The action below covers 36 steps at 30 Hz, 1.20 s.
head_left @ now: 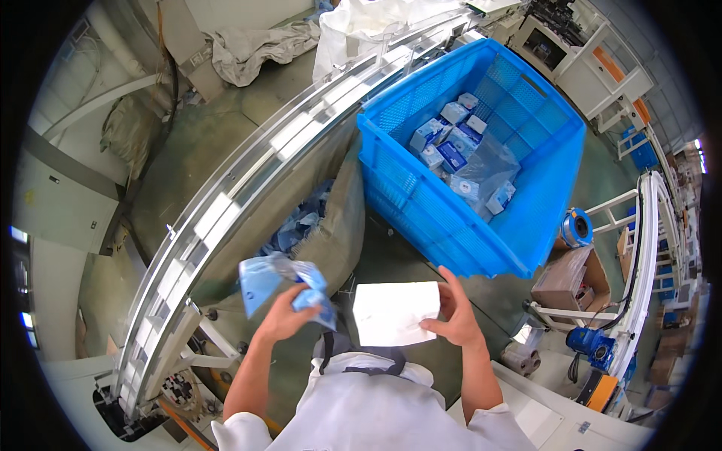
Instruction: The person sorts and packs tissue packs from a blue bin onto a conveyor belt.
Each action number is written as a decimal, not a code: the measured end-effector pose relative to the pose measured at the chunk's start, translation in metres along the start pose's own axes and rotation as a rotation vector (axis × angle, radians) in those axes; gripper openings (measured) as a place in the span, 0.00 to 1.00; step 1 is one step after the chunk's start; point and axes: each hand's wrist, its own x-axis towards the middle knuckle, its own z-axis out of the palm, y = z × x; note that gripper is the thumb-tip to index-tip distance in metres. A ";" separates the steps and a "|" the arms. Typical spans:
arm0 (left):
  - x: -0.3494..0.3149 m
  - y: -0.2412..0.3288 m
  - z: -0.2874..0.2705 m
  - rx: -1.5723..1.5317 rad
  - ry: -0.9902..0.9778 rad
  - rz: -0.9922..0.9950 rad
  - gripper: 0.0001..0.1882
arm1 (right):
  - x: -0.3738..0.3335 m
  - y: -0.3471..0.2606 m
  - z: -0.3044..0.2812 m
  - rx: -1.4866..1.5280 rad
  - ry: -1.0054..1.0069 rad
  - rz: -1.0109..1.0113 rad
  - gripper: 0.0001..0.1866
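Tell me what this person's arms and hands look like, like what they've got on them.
The left hand and right hand are both bare, with no gloves. The forearms are uncovered too, and I see no watch or bracelet on either wrist. Loose, plain white sleeves cover the arms above that, matching the white top.

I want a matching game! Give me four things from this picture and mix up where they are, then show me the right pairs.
Things:
1. white block
2. blue wrapper
3. small packs
4. blue scraps

Places:
A. in the big blue crate
B. in the right hand
C. in the open beige sack
D. in the left hand

Pairs: 1-B, 2-D, 3-A, 4-C
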 end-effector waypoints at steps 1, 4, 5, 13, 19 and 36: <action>0.011 -0.020 -0.018 0.120 0.163 0.039 0.26 | 0.011 0.002 0.005 0.006 0.057 0.055 0.55; 0.068 -0.104 -0.054 0.545 0.517 0.222 0.24 | 0.042 -0.019 0.032 0.191 0.068 -0.067 0.54; 0.086 -0.112 -0.054 0.564 0.517 0.253 0.25 | 0.057 -0.013 0.039 0.270 0.233 0.127 0.50; 0.327 -0.214 -0.068 0.282 0.215 -0.407 0.44 | 0.092 0.034 0.060 0.062 0.344 0.246 0.48; 0.468 -0.284 -0.041 0.193 -0.011 -0.237 0.41 | 0.072 0.042 0.077 0.027 0.407 0.699 0.52; 0.311 -0.221 -0.113 0.110 0.181 -0.391 0.36 | 0.039 -0.034 0.037 0.181 0.254 0.170 0.47</action>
